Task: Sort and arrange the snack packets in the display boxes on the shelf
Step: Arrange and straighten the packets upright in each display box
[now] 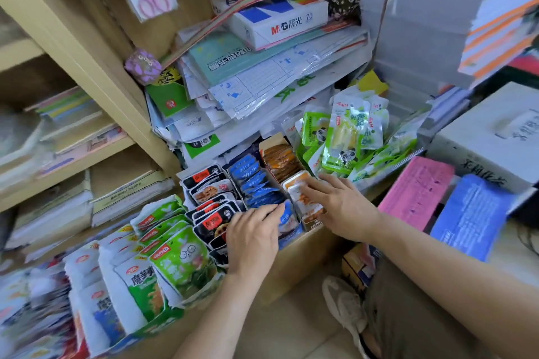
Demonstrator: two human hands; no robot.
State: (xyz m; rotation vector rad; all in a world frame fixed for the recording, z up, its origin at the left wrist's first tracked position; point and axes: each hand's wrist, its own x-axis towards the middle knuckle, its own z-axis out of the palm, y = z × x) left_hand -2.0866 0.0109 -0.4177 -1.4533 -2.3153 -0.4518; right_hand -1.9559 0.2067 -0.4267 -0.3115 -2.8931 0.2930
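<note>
The left hand (253,237) lies flat, fingers straight, on the front blue packets (250,181). The right hand (341,207), fingers extended, touches the orange packets (294,183) in the neighbouring display box (269,144).

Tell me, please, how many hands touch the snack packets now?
2. The left hand rests at the front end of the blue packets. The right hand lies with straight fingers on the orange-and-white packets. No other hand is in view.
</note>
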